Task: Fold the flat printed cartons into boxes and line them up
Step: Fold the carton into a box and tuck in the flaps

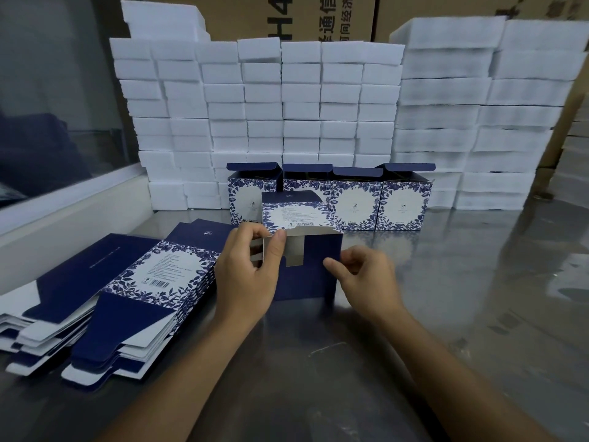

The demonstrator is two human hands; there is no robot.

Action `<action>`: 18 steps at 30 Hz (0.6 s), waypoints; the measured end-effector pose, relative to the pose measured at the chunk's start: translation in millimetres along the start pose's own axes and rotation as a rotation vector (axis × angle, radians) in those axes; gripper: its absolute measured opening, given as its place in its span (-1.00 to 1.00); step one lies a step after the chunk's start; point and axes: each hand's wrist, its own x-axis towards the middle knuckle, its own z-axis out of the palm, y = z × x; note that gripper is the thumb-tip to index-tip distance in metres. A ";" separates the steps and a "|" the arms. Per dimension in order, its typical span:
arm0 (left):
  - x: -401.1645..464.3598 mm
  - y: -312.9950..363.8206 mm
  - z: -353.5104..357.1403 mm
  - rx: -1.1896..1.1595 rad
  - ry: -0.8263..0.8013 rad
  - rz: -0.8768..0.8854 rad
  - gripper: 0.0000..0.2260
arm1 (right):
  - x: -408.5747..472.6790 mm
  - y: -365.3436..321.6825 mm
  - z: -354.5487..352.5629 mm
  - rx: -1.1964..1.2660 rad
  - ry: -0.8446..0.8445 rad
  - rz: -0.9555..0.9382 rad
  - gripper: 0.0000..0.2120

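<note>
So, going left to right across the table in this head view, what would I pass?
Stack of flat cartons → left hand → half-folded carton → right hand → bare steel table.

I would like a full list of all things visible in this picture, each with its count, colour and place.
Folded printed cardboard boxes: four, dark blue and white floral, in a row at the back of the table, top flaps open.
Half-folded printed carton: one, dark blue with a white floral panel, at the table's middle, between both hands.
Flat printed cartons: several in fanned stacks, count unclear, dark blue and white, on the table's left.
White foam blocks: many, stacked as a wall behind the boxes.
Brown cardboard cases: at least two, behind the foam.
Shiny metal table: one, grey, under everything.
Left hand: pinches a white flap of the carton.
Right hand: holds the carton's right edge.
</note>
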 end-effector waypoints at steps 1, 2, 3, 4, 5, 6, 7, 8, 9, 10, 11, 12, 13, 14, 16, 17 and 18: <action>-0.4 0.4 0.5 0.005 0.004 0.007 -0.64 | 0.0 0.5 0.0 -0.022 0.012 -0.013 -0.75; -0.8 0.8 1.2 0.010 0.007 0.014 -0.64 | 0.1 0.7 -0.5 -0.044 0.022 -0.018 -0.72; -1.2 1.3 1.8 0.013 0.010 0.020 -0.64 | 0.3 0.5 -1.4 -0.059 0.029 -0.018 -0.72; -1.4 1.6 2.1 0.016 0.011 0.023 -0.64 | 0.9 0.1 -2.4 -0.063 0.030 -0.014 -0.73; -1.3 1.6 2.2 0.018 0.013 0.023 -0.64 | 1.4 0.0 -3.4 -0.055 0.021 -0.009 -0.75; -1.2 1.4 2.0 0.019 0.015 0.023 -0.65 | 1.8 0.4 -4.0 -0.041 0.002 0.001 -0.78; -1.0 1.1 1.5 0.018 0.017 0.024 -0.66 | 1.7 0.8 -4.4 -0.033 -0.026 0.018 -0.80; -1.0 1.0 1.0 0.018 0.019 0.024 -0.66 | 1.0 1.5 -4.6 -0.044 -0.062 0.036 -0.82; -0.9 1.0 0.8 0.020 0.020 0.025 -0.66 | -0.3 2.6 -4.4 -0.076 -0.102 0.052 -0.83; -0.7 0.9 0.7 0.024 0.021 0.026 -0.66 | -1.8 3.8 -3.7 -0.117 -0.139 0.061 -0.82; -0.5 1.0 0.6 0.029 0.022 0.028 -0.66 | -2.8 4.5 -3.0 -0.141 -0.163 0.065 -0.81; -0.3 1.1 1.0 0.031 0.022 0.028 -0.66 | -2.9 4.9 -2.9 -0.151 -0.172 0.065 -0.79; -0.4 1.4 1.3 0.032 0.021 0.030 -0.66 | -2.5 5.1 -3.2 -0.158 -0.172 0.064 -0.78; -0.3 1.6 1.6 0.033 0.020 0.031 -0.65 | -1.6 5.6 -3.4 -0.167 -0.169 0.061 -0.77; -0.1 2.5 1.6 0.037 0.015 0.035 -0.65 | -2.0 6.2 -3.3 -0.163 -0.159 0.061 -0.77; -0.1 2.9 1.8 0.035 0.010 0.036 -0.65 | -3.2 5.8 -2.4 -0.136 -0.157 0.061 -0.71; -0.2 3.0 1.8 0.030 0.004 0.037 -0.64 | -5.1 5.6 -1.5 -0.101 -0.159 0.055 -0.56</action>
